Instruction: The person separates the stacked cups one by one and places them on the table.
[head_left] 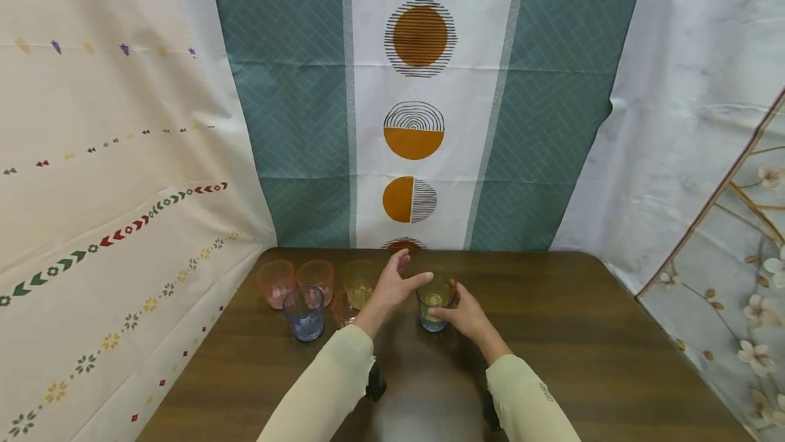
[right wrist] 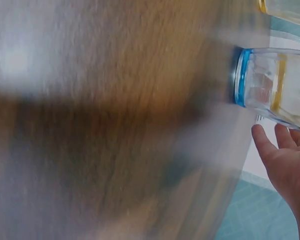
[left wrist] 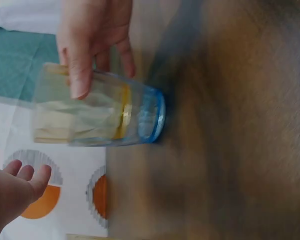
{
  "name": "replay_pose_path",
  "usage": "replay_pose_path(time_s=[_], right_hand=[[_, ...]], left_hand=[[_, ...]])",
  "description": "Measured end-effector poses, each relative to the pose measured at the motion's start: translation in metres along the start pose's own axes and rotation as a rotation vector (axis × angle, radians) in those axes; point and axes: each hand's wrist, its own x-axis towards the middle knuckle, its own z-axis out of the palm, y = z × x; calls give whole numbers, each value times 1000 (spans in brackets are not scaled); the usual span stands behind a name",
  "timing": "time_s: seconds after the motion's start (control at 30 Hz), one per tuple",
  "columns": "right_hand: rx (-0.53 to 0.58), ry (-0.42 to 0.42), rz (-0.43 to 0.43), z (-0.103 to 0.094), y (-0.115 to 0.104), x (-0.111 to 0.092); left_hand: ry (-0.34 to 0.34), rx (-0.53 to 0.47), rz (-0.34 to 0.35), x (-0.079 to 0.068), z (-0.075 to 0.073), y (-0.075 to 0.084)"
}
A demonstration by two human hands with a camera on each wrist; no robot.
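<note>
A yellow glass sits nested inside a blue glass, and the stack stands upright on the table. My right hand holds the stack from the right side, thumb in front and fingers around the back. In the left wrist view, the yellow base shows above the thick blue base through the clear wall. To the left of the stack, my left hand is raised with its fingers apart and holds nothing. Its thumb reaches toward the rim; from the head view I cannot tell whether it touches.
On the brown table, to the left, stand two pink glasses, a blue glass and a yellow glass. A reddish glass is partly hidden by my left forearm. A patterned curtain hangs behind the table.
</note>
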Motion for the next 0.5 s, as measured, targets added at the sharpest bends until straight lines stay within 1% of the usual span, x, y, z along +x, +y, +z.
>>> replay_pose_path(time_s=[0.13, 0.23, 0.33, 0.5], right_hand=[[10, 41, 4, 4, 0, -1], [18, 60, 15, 7, 0, -1], [11, 71, 25, 9, 1, -1], [31, 69, 57, 13, 2, -2]], left_hand=[[16, 13, -18, 0, 8, -11], [29, 23, -17, 0, 12, -18], [33, 18, -25, 1, 16, -21], [20, -9, -33, 1, 19, -25]])
